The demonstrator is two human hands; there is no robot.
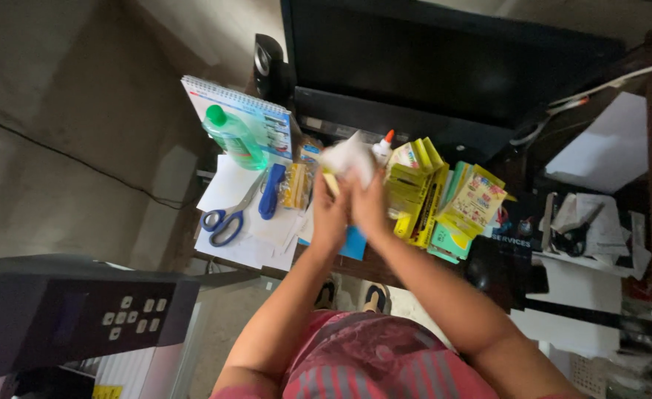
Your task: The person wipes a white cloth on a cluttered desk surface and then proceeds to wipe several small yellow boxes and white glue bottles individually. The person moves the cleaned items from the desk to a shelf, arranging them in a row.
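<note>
Scanning left to right from where I'm standing. Dark machine with a button panel (130, 314) is sitting at lower left, off the table (374, 270). On the table's left end: a green bottle (235, 139) is leaning against a spiral-bound notepad (267, 118), with blue-handled scissors (226, 218) lying on loose white sheets (226, 188) just in front, blades pointing up-right toward a blue stapler-like tool (270, 192).

Centre is where the work is happening. The left hand (330, 214) and the right hand (368, 205) are raised side by side, nearly touching, fingers curling up around a crumpled white paper (348, 157). Both hands are closing on it: the paper is sitting right at the fingertips, directly beyond them toward the monitor (444, 59). It is motion-blurred, so I cannot tell exactly how each finger is gripping. The wad has no clear long axis; it's a lump, slightly wider than tall. Neither hand is clearly nearer; the right one is reaching a touch higher onto it.

Just right of the paper, a small white glue bottle with an orange tip (383, 148) is standing upright, near but apart from the right hand. Past that, yellow boxes (415, 196) are stacked beside a fan of green and yellow packets (470, 203).

Far right: dark black scissors (577, 236) are lying on scattered papers (607, 229), well apart from either hand.
</note>
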